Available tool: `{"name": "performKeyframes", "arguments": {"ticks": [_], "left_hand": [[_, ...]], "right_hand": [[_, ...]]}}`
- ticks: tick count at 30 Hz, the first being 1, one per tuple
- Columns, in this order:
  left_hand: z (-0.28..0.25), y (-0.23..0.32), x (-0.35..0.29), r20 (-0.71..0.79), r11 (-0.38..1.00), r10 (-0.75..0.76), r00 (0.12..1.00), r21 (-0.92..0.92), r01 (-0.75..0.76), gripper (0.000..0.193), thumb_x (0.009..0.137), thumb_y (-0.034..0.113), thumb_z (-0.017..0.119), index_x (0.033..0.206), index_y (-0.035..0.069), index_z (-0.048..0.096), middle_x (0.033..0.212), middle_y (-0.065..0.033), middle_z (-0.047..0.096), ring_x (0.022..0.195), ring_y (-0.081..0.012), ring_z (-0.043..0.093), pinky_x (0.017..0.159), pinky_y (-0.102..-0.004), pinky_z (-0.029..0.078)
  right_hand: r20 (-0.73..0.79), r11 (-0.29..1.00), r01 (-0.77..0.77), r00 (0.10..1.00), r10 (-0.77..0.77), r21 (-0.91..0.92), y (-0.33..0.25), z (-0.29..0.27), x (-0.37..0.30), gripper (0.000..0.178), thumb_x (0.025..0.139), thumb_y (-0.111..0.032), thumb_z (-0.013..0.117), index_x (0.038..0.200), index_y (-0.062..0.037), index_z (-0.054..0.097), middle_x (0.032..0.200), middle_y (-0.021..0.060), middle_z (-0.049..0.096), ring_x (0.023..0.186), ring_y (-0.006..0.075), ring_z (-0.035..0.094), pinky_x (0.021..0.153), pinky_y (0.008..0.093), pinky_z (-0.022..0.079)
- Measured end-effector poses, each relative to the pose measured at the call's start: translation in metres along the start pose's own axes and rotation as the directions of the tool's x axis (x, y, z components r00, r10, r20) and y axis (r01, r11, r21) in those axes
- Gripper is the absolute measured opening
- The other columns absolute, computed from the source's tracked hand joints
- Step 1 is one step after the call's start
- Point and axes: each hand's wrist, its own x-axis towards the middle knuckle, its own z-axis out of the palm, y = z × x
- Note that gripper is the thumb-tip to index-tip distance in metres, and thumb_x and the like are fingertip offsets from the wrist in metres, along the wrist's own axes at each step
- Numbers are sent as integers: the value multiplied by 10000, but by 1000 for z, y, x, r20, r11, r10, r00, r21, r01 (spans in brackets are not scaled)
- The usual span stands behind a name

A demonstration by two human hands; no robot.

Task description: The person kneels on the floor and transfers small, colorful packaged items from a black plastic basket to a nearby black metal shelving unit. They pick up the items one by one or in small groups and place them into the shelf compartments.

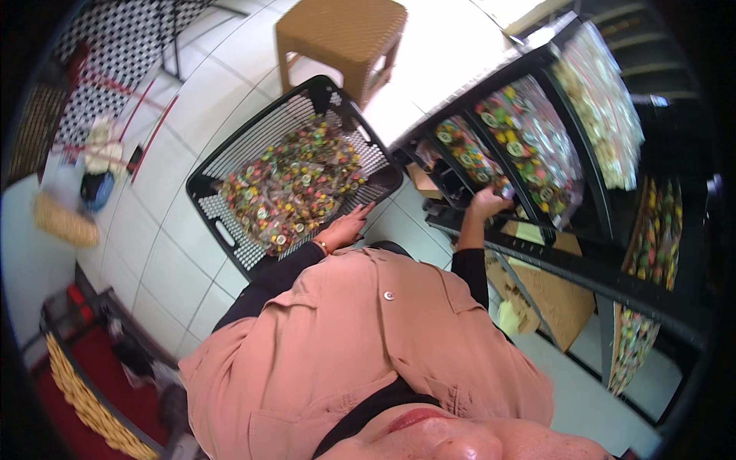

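Note:
A black slatted plastic basket (217, 228) stands in front of me, heaped with clear packets (295, 184) of small red, yellow, green and dark pieces; some bear round pale labels. My left hand (346, 228) is on its near right rim, fingers over the edge. To the right, my right hand (487, 204) reaches into a black rack (563, 264). Its fingers are closed at the lower end of a clear packet of colourful pieces (469, 153) in one compartment; the fingertips are partly hidden. Larger filled packets (529, 146) lie in the neighbouring compartment.
Beyond the basket stands a brown plastic stool (341, 31). Pale packets (602, 103) fill the rack's far right slot, and more colourful ones (658, 234) hang lower. Cardboard (556, 295) sits beneath the rack. A red-seated chair (84, 391) is at lower left, on white floor tiles (165, 280).

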Motion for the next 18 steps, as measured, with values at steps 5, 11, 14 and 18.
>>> {"name": "performKeyframes", "arguments": {"ticks": [5,11,14,18], "left_hand": [[2,0,-1,21,998,-62,998,-24,62,290,756,127,746,968,-53,663,1597,-100,117,1393,-368,317,1004,-406,485],[17,-10,2,8,995,-88,996,-51,89,265,750,84,716,985,-34,676,1607,-55,89,1399,-351,318,970,-390,516],[6,-4,1,35,989,-114,993,-95,117,286,747,63,721,1002,-54,663,1609,-66,69,1405,-335,311,998,-387,499],[6,-3,-1,31,987,-116,993,-110,119,312,752,67,724,1042,-33,660,1611,-48,64,1406,-327,311,991,-388,505]], "right_hand": [[257,990,-92,964,61,109,-17,-32,-21,810,814,-144,723,1365,151,207,1316,314,418,1214,391,478,1036,438,372],[454,999,36,890,-31,-2,-27,-50,-53,940,795,-169,740,1443,126,127,1454,337,265,1355,428,311,1141,442,244],[549,990,124,833,-67,-67,-20,-50,-48,944,788,-209,748,1461,91,158,1479,345,237,1392,460,239,1159,479,194],[627,948,249,775,-74,-196,-12,-46,-30,908,779,-222,753,1457,58,219,1486,334,245,1396,481,215,1160,526,162]]}}
